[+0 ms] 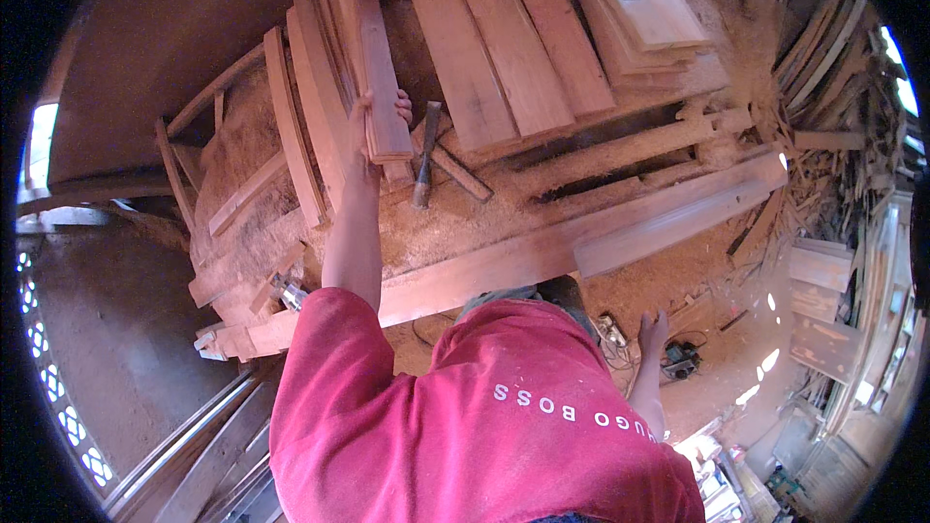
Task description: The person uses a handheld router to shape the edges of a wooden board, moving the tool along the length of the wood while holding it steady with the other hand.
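Observation:
My left hand (376, 118) reaches out over the workbench and is wrapped round the near end of a narrow wooden board (366, 48), thumb on one side and fingers on the other. More narrow boards (315, 77) lean close on its left. Just right of this hand, a dark metal tool (426, 150) rests on the shavings, with a wooden stick or handle (463, 174) slanting across beside it. Low at my right side hangs my right hand (654, 331), small in view, its fingers apart with nothing visible in them.
Wide planks (475, 48) and a pale board stack (639, 0) lie across the bench's far side. A long beam (465, 271) edges its front. A power tool (681, 360) and cord sit on the ground at right. Scrap wood (823, 281) piles up further right.

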Available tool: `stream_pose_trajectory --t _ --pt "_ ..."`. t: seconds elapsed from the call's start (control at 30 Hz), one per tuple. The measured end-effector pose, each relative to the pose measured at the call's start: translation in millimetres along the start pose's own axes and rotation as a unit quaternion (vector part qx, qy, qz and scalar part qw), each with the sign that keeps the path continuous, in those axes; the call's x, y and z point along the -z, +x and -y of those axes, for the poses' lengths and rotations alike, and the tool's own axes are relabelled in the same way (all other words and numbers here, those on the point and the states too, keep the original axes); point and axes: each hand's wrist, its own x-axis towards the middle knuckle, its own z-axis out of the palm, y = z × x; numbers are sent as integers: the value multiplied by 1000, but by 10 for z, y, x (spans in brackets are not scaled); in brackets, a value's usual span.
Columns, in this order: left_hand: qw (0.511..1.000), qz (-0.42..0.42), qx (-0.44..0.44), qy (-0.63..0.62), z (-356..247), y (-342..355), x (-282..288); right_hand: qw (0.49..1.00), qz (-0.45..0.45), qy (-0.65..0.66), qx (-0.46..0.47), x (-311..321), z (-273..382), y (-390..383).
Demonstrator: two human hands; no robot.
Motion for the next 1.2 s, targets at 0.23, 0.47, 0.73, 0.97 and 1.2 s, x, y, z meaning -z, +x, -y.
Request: stream_pose_trajectory --t 0.23,0.47,0.73,0.97,1.2 --pt "996 13 -37 78 1171 -1148 -441 965 -57 254 41 181 981 60" --pt "988 37 142 57 1948 -1986 -1024 893 -17 422 153 743 2733 355" --pt "919 31 360 159 2332 -2083 -1066 561 312 758 114 1184 3455 156" --pt "646 45 400 648 2354 -1546 -917 688 143 708 -68 817 2716 -136" --pt "382 124 137 905 3307 -1617 -576 669 62 730 -126 151 2034 251"
